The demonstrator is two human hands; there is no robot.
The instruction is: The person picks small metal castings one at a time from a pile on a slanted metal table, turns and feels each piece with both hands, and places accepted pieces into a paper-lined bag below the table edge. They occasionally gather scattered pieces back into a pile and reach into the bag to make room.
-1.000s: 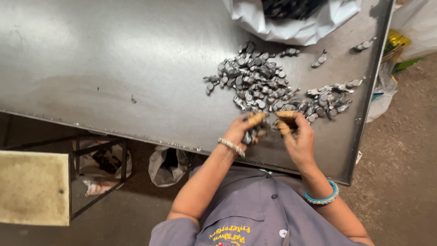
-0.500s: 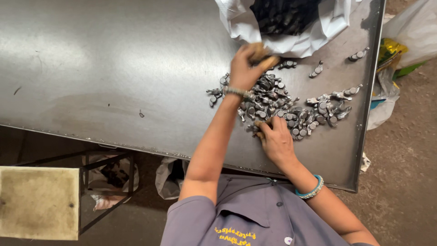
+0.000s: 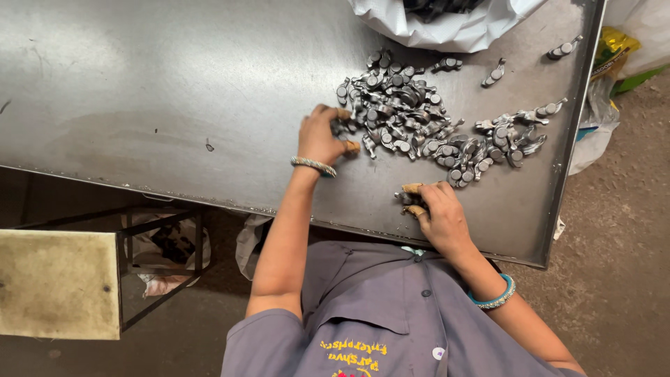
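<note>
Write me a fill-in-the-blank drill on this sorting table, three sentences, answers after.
1. The left hand rests at the edge of the pile of small ____ parts.
2. The right hand wears a ____ bangle on its wrist.
3. At the far edge of the steel table stands an open ____ bag with dark pieces inside.

Missing words: metal; turquoise; white
</note>
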